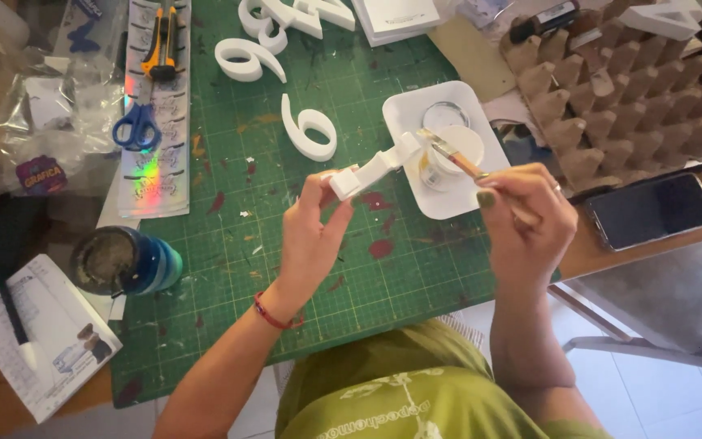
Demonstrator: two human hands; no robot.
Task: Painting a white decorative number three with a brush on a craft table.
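I am looking down past a green shirt (416, 398) at both hands, which are working just above the cutting mat (237, 268). The left hand (312, 236) is pinching a white foam piece (375, 167) at its near end, fingers closed on it, so the piece is angling up and away toward the tray (400, 110). The right hand (526, 219) is gripping a brush (448, 152) with closed fingers, pencil fashion, and the bristles are touching the far end of the foam piece. To do this well, I judge, the strokes should be running along the edge with light pressure, while the left fingers are keeping to the unpainted end and turning the piece to meet the brush. The tray, just behind the piece, is holding a round paint dish (457, 146), near enough for reloading without reaching. Farther out on the mat white foam numerals (309, 126) are lying apart from the work. To the left are a blue jar (127, 260), scissors (136, 128) and a cutter (162, 45); to the right a phone (652, 210) and an egg carton (611, 89).
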